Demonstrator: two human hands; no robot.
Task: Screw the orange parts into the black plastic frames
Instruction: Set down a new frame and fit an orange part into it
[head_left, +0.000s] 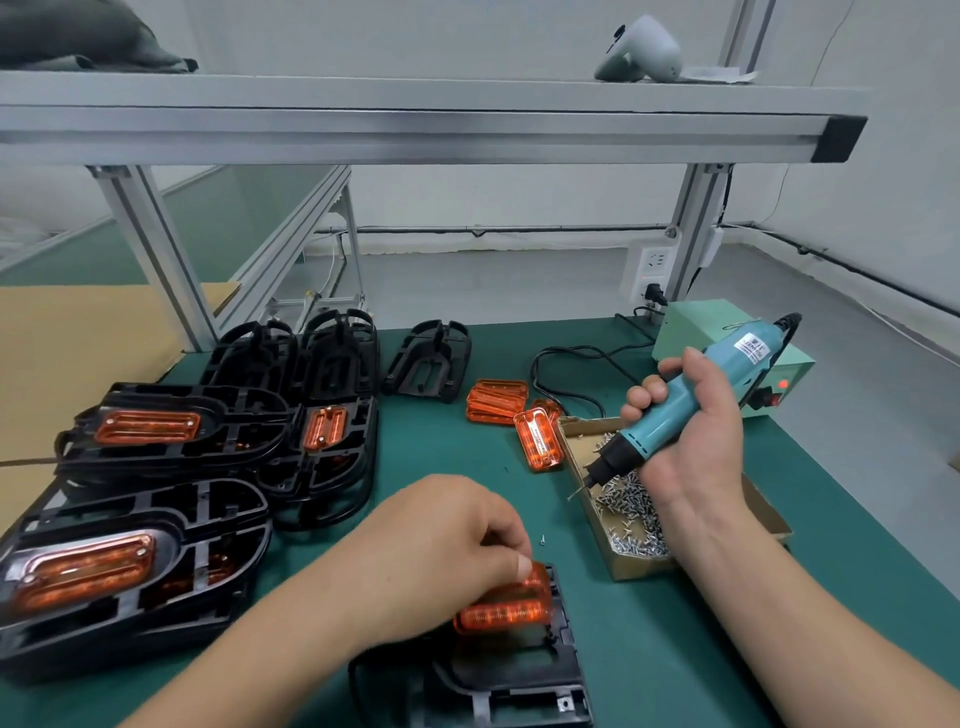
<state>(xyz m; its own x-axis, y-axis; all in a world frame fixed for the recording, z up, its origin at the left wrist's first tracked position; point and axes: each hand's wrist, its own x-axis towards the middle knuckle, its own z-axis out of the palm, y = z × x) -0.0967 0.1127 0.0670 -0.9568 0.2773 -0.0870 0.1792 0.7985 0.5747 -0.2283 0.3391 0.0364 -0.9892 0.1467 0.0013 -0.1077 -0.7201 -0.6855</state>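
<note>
- Orange part (506, 605) is seen in the lower centre of the head view, laid on the upper end of a black frame (519, 686) that is cut off by the bottom edge. No screw heads can be made out in it, so this piece is judged not yet fastened.
- At the left of the picture, finished frames (156, 431) are stacked in several piles, each with an orange piece seated in it. These are taken as done, though their screws are too small to be checked.
- Empty frames (431, 361) are stood in the upper centre, and loose orange parts (496, 400) are piled just right of them. More pieces are therefore judged to be left, with the batch somewhere near its middle.
- The left hand (436, 551) is reached in from the lower left, palm down. Its fingers are curled and the orange part is pinched at its upper edge and held against the black frame.
- The right hand (691, 431) is raised right of centre and wrapped round the electric screwdriver (670, 410). The tool is tilted, with its bit pointed down and left above the box of screws (628, 519).
- A screw appears to be carried on the bit tip, though it is too small to be sure.
- A loose screw (542, 540) is seen on the green mat (441, 452), between the left hand and the box of screws.
</note>
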